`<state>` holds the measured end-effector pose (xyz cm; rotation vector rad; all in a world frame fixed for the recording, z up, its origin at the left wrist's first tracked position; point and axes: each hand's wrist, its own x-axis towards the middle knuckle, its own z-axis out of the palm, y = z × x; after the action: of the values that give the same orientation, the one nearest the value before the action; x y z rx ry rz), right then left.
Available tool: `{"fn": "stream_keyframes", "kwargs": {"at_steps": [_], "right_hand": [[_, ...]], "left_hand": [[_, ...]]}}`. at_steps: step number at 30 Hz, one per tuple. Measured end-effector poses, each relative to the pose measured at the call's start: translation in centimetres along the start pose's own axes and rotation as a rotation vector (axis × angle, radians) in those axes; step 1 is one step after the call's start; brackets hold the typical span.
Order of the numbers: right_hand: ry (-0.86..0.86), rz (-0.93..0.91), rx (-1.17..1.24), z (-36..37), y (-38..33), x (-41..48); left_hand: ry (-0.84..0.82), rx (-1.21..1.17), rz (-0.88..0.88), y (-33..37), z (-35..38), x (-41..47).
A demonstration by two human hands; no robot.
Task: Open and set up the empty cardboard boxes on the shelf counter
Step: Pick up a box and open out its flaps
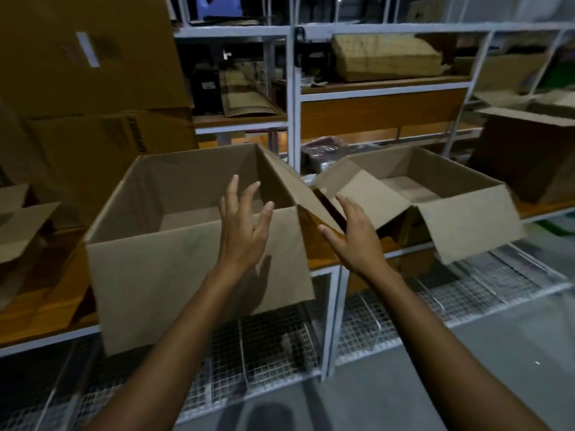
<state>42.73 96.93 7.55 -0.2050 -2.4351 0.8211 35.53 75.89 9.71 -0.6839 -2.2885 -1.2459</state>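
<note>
A large open cardboard box (161,275) stands on the wooden shelf counter (34,315), its front flap hanging down over the edge. My left hand (245,225) hovers in front of its near right corner, fingers spread, holding nothing. To the right stands a second open box (466,222), lower, with its flaps folded outward. My right hand (351,234) is open just below that box's left flap and beside the first box's raised right flap (286,181); I cannot tell whether it touches either.
Closed boxes (87,57) are stacked at the back left, and a small open box (18,225) sits at the far left. Another open box (529,150) stands at the far right. White shelf posts (294,98) rise behind. Wire mesh racks (435,300) lie below the counter.
</note>
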Motion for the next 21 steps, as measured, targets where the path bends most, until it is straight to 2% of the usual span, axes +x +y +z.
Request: {"fn": "stream_keyframes", "kwargs": {"at_steps": [4, 10, 21], "right_hand": [[0.091, 0.060, 0.068, -5.7, 3.6, -5.0], [0.179, 0.197, 0.156, -13.0, 11.2, -11.9], [0.231, 0.315, 0.173, -20.8, 22.6, -15.1]], "left_hand": [[-0.061, -0.161, 0.001, 6.6, 4.7, -3.6], [-0.148, -0.340, -0.054, 12.8, 13.8, -9.1], [-0.226, -0.399, -0.123, 20.2, 26.2, -12.7]]}}
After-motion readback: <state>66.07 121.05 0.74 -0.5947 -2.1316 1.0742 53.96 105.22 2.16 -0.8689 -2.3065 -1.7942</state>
